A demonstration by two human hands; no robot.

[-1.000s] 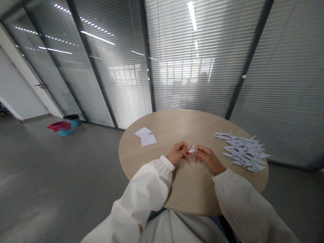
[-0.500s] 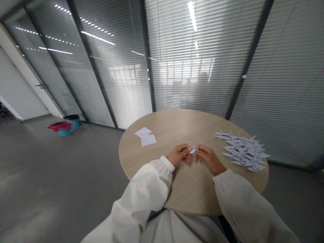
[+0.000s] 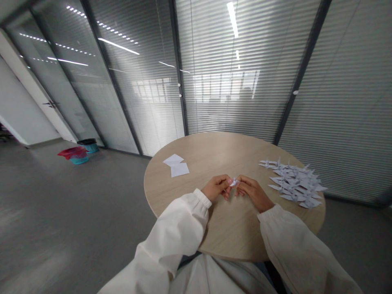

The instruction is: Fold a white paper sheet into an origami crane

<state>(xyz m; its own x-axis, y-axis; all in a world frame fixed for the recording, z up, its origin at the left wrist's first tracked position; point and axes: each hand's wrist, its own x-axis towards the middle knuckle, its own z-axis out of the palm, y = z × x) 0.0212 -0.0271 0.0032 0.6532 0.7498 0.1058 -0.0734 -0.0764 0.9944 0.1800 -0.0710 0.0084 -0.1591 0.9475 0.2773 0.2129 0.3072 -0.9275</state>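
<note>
2 hands working tight together now: the bare left hand (image 3: pixel 216 188) and the bare right hand (image 3: pixel 254 193) are nearly closed, fingertips almost meeting just above the pale wood-grain round table (image 3: pixel 232 230). Pinched between them sits a small folded white paper piece (image 3: pixel 234 182), held clear of the surface at the very centre of the grip, though the fingers hide too much of it to read its exact shape. Good form here means pressing with the fingertips only, keeping the pinch light and both wrists steady, since thin paper this small creases out of line with very little force. Just right of the grip lies a loose pile of white origami paper cranes (image 3: pixel 294 183), close enough that the right wrist should stay clear of it. Out to the left and farther forward, 2 plain white paper squares (image 3: pixel 175 166) overlap on the tabletop, well apart from both hands. Cream cuffed sleeves (image 3: pixel 180 228) gather at each wrist, leaving the fingers free.
</note>
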